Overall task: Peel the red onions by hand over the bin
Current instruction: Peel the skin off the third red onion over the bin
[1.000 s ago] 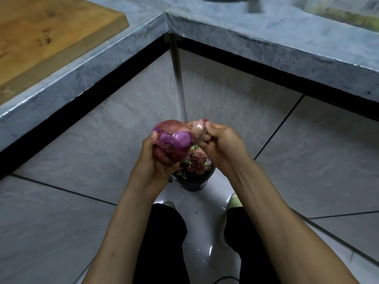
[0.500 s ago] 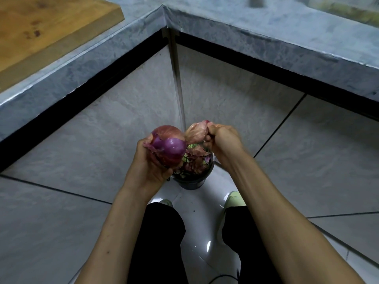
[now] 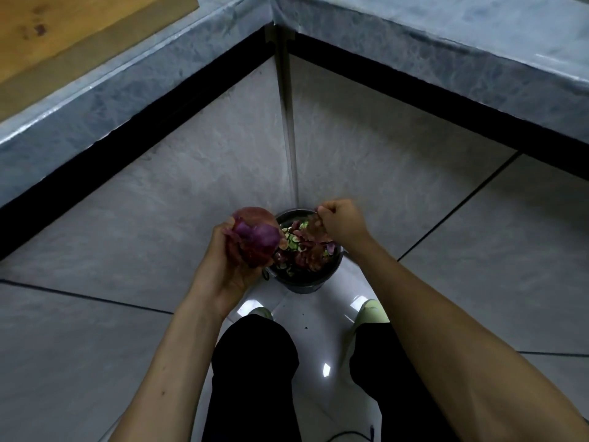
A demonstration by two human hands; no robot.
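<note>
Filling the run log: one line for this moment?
left hand: holds red onion | right hand: pinches peel over bin

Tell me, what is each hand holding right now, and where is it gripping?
The left hand cups a red onion around its lower side. The right hand pinches the top edge of a torn-off skin piece above the bin.

The torn strip of skin point(image 3: 314, 231) is now carried clear of the red onion point(image 3: 255, 239) by the right hand point(image 3: 341, 223) and held over the bin point(image 3: 302, 283), the hands parted wider than before.
</note>
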